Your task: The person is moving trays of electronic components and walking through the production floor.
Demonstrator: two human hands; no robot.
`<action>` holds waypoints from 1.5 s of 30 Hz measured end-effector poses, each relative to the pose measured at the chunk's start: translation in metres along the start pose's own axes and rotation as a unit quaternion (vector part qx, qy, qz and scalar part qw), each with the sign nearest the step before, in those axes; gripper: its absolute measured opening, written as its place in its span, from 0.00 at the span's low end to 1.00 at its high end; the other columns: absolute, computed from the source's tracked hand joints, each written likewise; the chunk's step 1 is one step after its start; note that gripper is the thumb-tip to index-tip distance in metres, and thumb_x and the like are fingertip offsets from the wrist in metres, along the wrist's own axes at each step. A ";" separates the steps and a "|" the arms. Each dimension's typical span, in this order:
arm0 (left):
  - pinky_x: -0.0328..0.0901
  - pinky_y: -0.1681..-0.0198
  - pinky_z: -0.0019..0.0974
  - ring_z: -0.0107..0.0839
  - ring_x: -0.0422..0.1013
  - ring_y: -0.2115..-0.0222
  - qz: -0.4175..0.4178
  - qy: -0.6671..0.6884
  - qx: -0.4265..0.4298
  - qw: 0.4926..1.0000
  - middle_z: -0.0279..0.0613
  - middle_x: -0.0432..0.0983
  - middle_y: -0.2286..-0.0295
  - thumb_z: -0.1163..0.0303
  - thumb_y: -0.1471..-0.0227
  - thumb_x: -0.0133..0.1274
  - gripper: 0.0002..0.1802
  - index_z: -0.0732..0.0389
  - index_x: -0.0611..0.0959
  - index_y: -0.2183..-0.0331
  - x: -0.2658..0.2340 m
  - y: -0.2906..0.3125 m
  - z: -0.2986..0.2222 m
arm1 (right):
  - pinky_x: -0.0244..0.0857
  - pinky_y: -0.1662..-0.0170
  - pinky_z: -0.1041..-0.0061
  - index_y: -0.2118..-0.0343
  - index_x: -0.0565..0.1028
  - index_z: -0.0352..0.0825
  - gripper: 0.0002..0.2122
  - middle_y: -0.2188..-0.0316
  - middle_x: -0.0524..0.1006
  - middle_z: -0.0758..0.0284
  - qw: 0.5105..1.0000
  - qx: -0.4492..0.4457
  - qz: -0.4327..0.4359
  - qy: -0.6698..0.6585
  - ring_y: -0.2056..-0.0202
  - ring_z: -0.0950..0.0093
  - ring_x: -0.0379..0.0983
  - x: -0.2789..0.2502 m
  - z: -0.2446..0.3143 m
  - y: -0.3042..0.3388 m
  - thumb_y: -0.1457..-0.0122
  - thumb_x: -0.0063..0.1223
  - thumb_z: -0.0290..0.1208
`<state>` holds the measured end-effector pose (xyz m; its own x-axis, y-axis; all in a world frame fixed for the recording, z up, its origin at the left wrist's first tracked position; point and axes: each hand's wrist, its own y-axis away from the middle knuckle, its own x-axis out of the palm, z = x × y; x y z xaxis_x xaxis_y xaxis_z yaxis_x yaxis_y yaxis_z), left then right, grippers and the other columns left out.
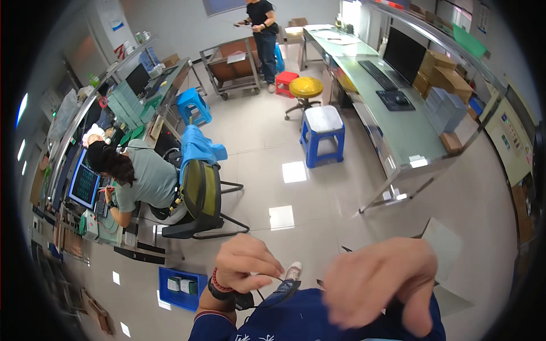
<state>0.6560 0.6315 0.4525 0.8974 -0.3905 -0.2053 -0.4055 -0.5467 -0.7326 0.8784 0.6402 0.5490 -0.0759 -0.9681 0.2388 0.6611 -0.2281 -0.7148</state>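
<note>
My left hand (245, 264) is raised in front of my body, its fingers curled round a thin black cord (291, 290) that loops below the fingertips. A red beaded bracelet (216, 281) and a dark wristband (220, 293) circle that wrist. To its right, my right hand (381, 278) hangs palm down with bent fingers, smeared by motion. Whether anything is in its fingers cannot be made out. Both hands are above the dark blue garment (310, 318) I wear.
A blue bin (166, 295) with small packs stands on the floor at left. A seated person (151, 170) works at the left bench; another stands by a metal cart (232, 65). A blue stool (322, 133) and a glass-topped table (412, 133) are at right.
</note>
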 end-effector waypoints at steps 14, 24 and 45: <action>0.59 0.85 0.25 0.30 0.66 0.87 0.163 0.273 0.182 0.930 0.45 0.69 0.85 0.68 0.50 0.47 0.16 0.68 0.76 0.83 0.035 -0.076 -0.079 | 0.59 0.83 0.80 0.80 0.72 0.25 0.12 0.81 0.71 0.60 0.986 0.019 0.009 0.166 0.84 0.73 0.67 0.034 0.049 0.050 0.51 0.56 0.31; 0.57 0.86 0.25 0.30 0.66 0.87 0.168 0.299 0.163 0.925 0.45 0.68 0.85 0.71 0.52 0.47 0.13 0.69 0.76 0.83 0.037 -0.071 -0.089 | 0.59 0.84 0.82 0.79 0.71 0.23 0.08 0.81 0.71 0.59 0.974 0.038 -0.001 0.225 0.84 0.73 0.67 0.049 0.057 0.051 0.52 0.52 0.25; 0.59 0.87 0.29 0.32 0.66 0.89 -0.194 0.216 -0.126 0.949 0.48 0.71 0.87 0.61 0.49 0.45 0.21 0.69 0.74 0.83 -0.021 0.016 0.022 | 0.68 0.72 0.76 0.75 0.73 0.27 0.03 0.73 0.74 0.59 0.939 -0.067 -0.228 0.249 0.74 0.71 0.70 0.055 0.075 0.171 0.50 0.48 0.21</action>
<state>0.6349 0.6474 0.4309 0.8552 -0.3607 0.3722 -0.1372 -0.8500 -0.5085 1.0429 0.5561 0.4891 -0.6897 -0.6875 0.2271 0.3778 -0.6093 -0.6971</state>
